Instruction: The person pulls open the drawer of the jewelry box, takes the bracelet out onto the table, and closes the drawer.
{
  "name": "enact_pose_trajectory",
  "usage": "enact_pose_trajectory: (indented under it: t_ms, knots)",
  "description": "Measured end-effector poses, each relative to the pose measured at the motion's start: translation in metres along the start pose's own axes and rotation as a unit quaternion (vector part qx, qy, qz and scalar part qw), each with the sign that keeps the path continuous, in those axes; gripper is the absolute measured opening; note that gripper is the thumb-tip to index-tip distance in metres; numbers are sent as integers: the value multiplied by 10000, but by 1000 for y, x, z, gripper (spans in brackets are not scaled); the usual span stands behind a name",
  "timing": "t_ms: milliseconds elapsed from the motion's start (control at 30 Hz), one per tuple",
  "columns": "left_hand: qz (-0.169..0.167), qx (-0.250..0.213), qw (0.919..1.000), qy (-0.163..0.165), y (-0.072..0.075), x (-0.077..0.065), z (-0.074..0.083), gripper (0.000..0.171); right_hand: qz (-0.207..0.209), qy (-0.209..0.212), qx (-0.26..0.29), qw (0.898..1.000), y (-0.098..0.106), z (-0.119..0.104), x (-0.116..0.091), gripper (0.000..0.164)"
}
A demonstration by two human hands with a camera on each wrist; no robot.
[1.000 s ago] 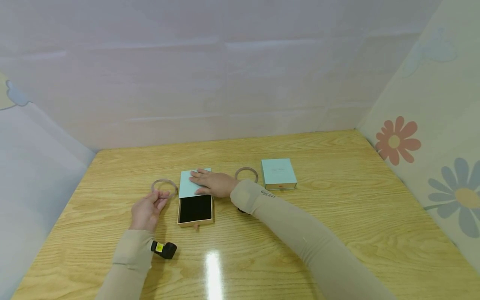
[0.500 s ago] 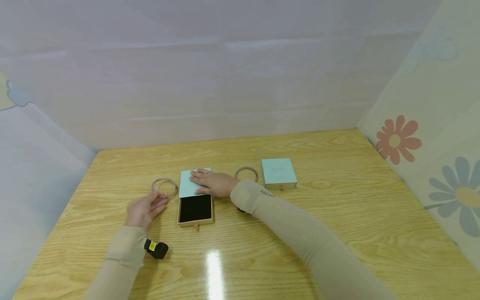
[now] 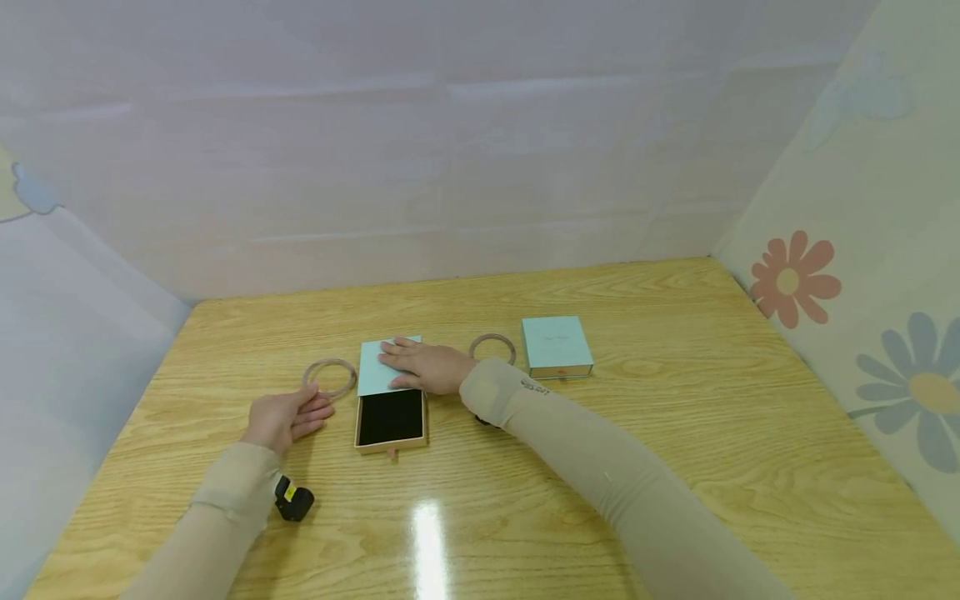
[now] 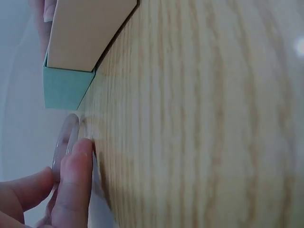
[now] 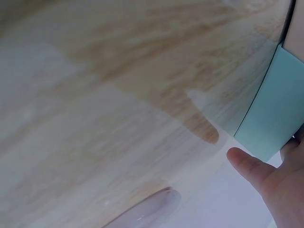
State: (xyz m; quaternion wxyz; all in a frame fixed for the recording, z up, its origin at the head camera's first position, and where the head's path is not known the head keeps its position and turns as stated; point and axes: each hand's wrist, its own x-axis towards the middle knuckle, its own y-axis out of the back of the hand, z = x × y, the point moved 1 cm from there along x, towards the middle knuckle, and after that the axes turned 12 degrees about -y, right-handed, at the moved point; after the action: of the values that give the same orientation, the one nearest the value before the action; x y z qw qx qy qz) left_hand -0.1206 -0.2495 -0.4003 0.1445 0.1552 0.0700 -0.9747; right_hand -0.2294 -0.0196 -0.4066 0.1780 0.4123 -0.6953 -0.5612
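Note:
A translucent pale bangle [image 3: 349,388] lies at the left on the table. My left hand [image 3: 281,417] is at its near edge; in the left wrist view the bangle [image 4: 64,138] sits between the thumb [image 4: 35,190] and a finger [image 4: 76,171]. To its right is a pale-blue drawer box [image 3: 372,375], its black-lined inner tray [image 3: 392,447] partly slid out toward me. My right hand [image 3: 431,367] rests on the box's top with fingers spread. Beside the right wrist lies a second bangle [image 3: 492,337], its near part hidden by the sleeve.
Another pale-blue box [image 3: 557,344], closed, stands right of the second bangle. Everything lies on a wood-grain table [image 3: 675,400]. A pale cloth wall [image 3: 450,167] rises behind it, with a flower-printed one [image 3: 862,333] on the right.
My left hand and forearm have swung left and turned, while the bangle has hardly shifted. The right hand and the drawer box look the same.

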Motion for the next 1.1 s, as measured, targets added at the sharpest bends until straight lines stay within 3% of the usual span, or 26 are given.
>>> enact_pose_trajectory:
  t_ms: [333,600,1100]
  knots:
    - [-208,8,9995,248,6,7,-6,15,53,-21,-17,10000,-5,3,3,60]
    - [-380,168,9988,243,8,12,-6,17,40,-31,19,10000,-3,3,2,59]
    - [-349,582,9975,218,9,11,-6,23,3,-8,-84,10000,-1,1,1,60]
